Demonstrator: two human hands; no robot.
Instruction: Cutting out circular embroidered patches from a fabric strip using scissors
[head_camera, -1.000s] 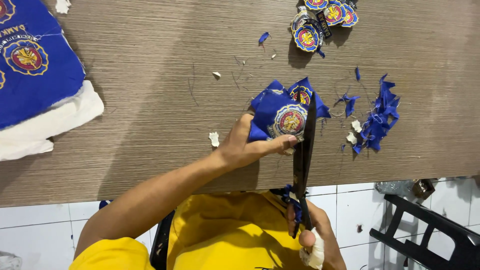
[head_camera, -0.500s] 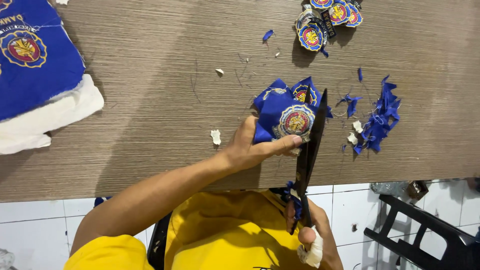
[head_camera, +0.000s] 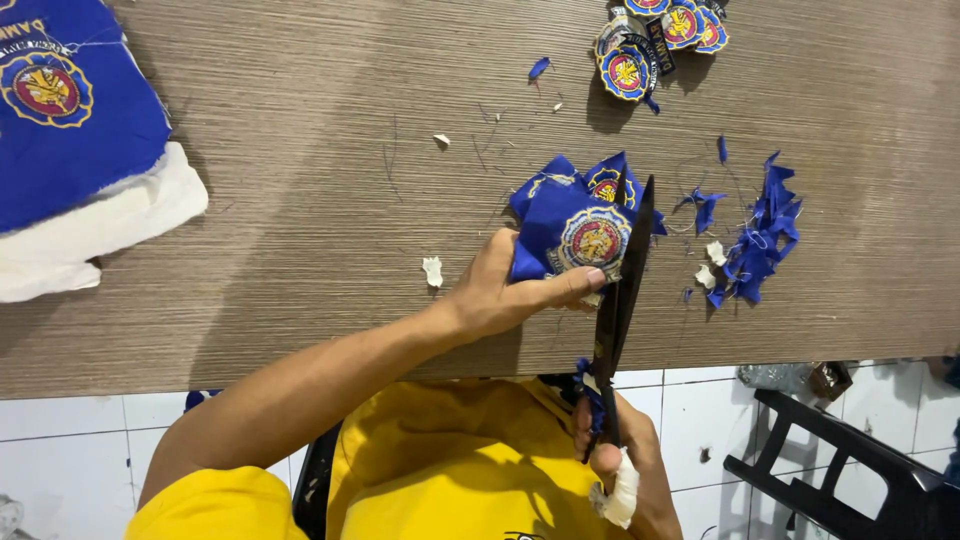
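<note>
Head view, work in hand: we see the left hand (head_camera: 500, 295) pinching a blue cloth piece with a round emblem (head_camera: 585, 235), and the black scissors (head_camera: 622, 290) at its right edge.
Right hand (head_camera: 615, 455): at 6 o'clock below the table edge, fingers closed around the scissor handles; one finger has a white wrap.
Done: we judge several round badges (head_camera: 655, 40) are already cut, piled at 1 o'clock; blue scraps (head_camera: 755, 240) lie at 3 o'clock.
Left: a blue cloth sheet with emblems (head_camera: 70, 110) at 10 o'clock looks uncut.
Table (head_camera: 300, 200): brown wood grain.
</note>
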